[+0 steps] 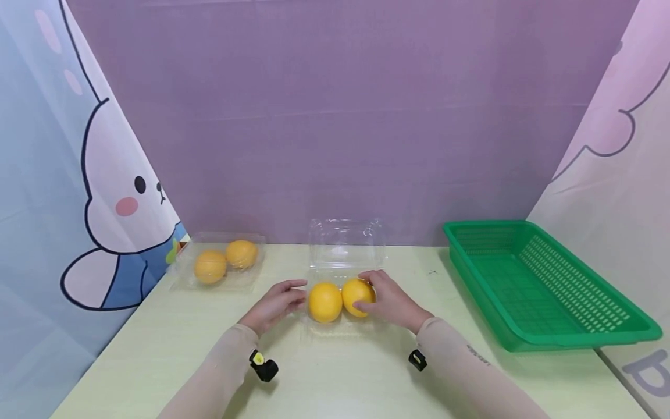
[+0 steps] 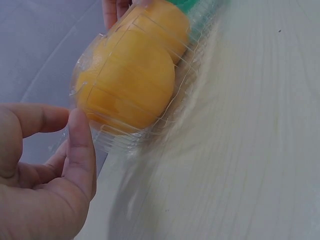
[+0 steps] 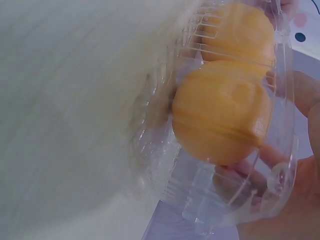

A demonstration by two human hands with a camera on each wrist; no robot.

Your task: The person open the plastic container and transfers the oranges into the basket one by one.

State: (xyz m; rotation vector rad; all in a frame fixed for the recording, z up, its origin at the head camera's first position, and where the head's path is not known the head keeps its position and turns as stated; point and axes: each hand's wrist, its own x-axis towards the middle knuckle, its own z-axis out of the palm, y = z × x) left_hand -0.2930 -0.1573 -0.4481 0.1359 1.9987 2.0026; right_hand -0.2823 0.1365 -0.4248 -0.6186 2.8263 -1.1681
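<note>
A clear plastic clamshell box [image 1: 335, 330] stands in the middle of the table with its lid [image 1: 346, 244] raised at the back. Two oranges sit side by side in it, a left orange [image 1: 325, 302] and a right orange [image 1: 358, 297]. My right hand [image 1: 394, 301] grips the right orange, thumb at its front and fingers behind; in the right wrist view this orange [image 3: 222, 112] shows through the clear wall. At the box's left side is my left hand [image 1: 277, 305], fingers fairly straight, thumb [image 2: 80, 150] and fingertips right at the rim.
A second clear box [image 1: 183, 279] holding two oranges [image 1: 210, 266] stands at the back left. To the right is a green plastic basket [image 1: 484, 297] with perforated sides. A purple cloth [image 1: 335, 116] hangs behind the table [image 1: 345, 378], with printed curtains on both sides.
</note>
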